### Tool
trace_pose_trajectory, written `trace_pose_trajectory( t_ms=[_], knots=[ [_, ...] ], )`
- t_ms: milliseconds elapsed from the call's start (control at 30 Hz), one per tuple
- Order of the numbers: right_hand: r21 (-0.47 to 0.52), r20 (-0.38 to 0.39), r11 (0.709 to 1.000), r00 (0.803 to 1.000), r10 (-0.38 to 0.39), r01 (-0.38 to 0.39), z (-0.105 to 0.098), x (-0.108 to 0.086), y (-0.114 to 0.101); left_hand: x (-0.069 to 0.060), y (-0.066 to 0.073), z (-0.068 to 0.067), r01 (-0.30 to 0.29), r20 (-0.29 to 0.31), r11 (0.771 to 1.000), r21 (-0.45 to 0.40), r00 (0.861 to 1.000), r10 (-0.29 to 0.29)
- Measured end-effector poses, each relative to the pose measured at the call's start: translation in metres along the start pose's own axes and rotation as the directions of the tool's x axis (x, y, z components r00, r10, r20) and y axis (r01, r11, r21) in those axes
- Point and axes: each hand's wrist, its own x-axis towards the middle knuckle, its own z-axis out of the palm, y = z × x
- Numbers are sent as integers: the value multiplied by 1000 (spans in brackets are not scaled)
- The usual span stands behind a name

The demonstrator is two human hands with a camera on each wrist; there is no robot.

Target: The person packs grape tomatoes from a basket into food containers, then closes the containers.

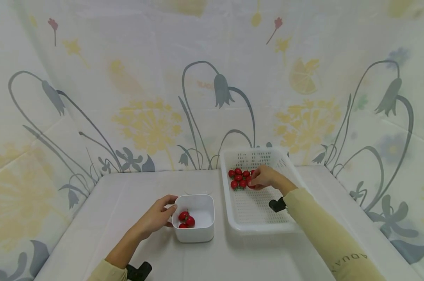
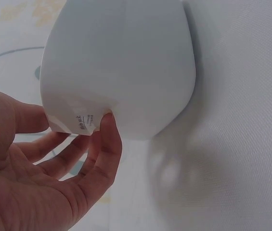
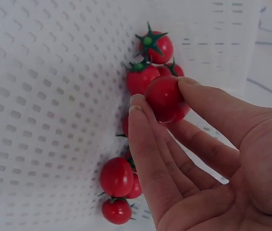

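at least three tomatoes [image 1: 189, 221] are already boxed, the box [image 1: 195, 235] gripped by the left hand [image 1: 155, 216]; another tomato [image 3: 163, 98] is pinched by the right hand [image 1: 267, 176], several left in the basket [image 1: 247, 208]

before me a pale backdrop [image 1: 184, 43], grey drooping bellflowers [image 1: 221, 90] printed on it, large yellow flower heads [image 1: 152, 125] between them, small red blossoms [image 1: 52, 24] higher up, a yellow citrus slice [image 1: 303, 81], a white worktop [image 1: 134, 195] below me

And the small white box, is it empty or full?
Neither: the small white box is partly filled. In the head view, a few red tomatoes lie inside, with bare space beside them.
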Motion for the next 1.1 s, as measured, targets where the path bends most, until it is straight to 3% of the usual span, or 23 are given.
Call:
trace_pose_trajectory(
  t_ms=[300, 633, 1100],
  knots=[
    [69, 31, 997, 999, -39, 37, -2, -8, -11, 1, 0, -1, 3, 0, 1000, 6, 1000, -3],
    [73, 43, 995, 996, -72, 69, -1, -17, -18, 1, -2, 0, 3, 3, 1000, -3, 1000, -3],
    [6, 27, 993, 993, -115, 115, -3, -32, -28, 3, -3, 1, 2, 6, 1000, 8, 1000, -2]
  ],
)
